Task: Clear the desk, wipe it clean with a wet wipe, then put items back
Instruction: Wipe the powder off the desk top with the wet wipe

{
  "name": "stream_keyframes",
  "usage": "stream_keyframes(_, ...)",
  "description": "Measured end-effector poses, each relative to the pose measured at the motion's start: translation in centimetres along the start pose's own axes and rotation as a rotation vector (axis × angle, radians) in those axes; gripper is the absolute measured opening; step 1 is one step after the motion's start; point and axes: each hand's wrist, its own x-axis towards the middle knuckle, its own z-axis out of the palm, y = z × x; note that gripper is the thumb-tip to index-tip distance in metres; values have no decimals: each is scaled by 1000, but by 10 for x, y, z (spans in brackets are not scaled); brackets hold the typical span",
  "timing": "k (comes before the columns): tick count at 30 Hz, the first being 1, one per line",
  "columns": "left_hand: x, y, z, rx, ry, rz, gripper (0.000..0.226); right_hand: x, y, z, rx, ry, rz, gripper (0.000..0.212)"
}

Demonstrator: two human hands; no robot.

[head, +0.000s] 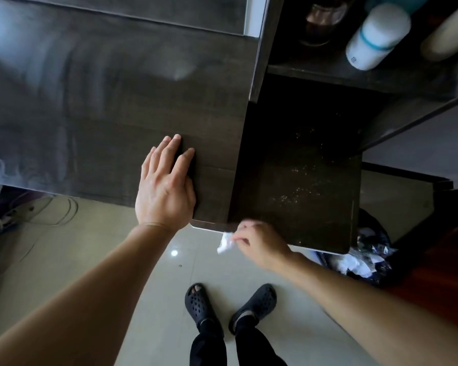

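Observation:
The dark wooden desk [103, 101] fills the upper left, its top bare and streaked with damp wipe marks. My left hand [165, 186] lies flat on the desk near its front right corner, fingers spread, holding nothing. My right hand [259, 244] is at the front edge of the lower dark side surface [302, 167], pinching a crumpled white wet wipe [225, 243]. Small light crumbs speckle that side surface.
A shelf at the upper right holds a white bottle with a teal band [376, 35], a beige cylinder [450, 33] and a dark glass jar [323, 19]. A black rubbish bag [365, 257] with white waste sits on the floor at right. Cables [50, 210] lie under the desk.

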Motion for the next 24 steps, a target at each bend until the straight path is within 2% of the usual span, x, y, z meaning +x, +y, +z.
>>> stream_keyframes(2,-1,1,0,-3,1,-6,40,22,6,-15,-14,270,99,20)
stream_keyframes(3,0,1,0,-4,3,-9,40,29,7,-15,-11,353,184,22)
stream_keyframes(4,0,1,0,-2,3,-12,40,30,5,-11,-14,345,215,22)
stream_keyframes(5,0,1,0,2,3,-18,40,26,3,0,-24,262,176,21)
stream_keyframes(7,0,7,1,4,7,-68,40,3,-4,18,-29,-36,35,22)
stream_keyframes(8,0,12,3,2,16,-117,40,-9,-4,18,-7,-99,-23,24)
stream_keyframes(10,2,29,8,-13,44,-236,41,-14,8,-8,6,29,-20,23)
stream_keyframes(12,4,40,13,-13,72,-319,43,6,29,-49,-25,297,68,20)
stream_keyframes(14,5,43,17,-8,80,-334,42,38,52,-101,-16,504,186,18)
stream_keyframes(15,4,43,18,-6,84,-332,41,56,62,-129,-25,544,265,18)
stream_keyframes(17,3,41,18,1,97,-327,40,95,81,-175,-75,581,361,23)
stream_keyframes(19,4,40,19,9,109,-320,38,126,100,-205,-160,549,425,31)
stream_keyframes(21,4,40,19,15,118,-310,36,155,118,-213,-242,463,493,36)
stream_keyframes(24,5,40,18,14,115,-308,38,175,127,-194,-145,453,590,34)
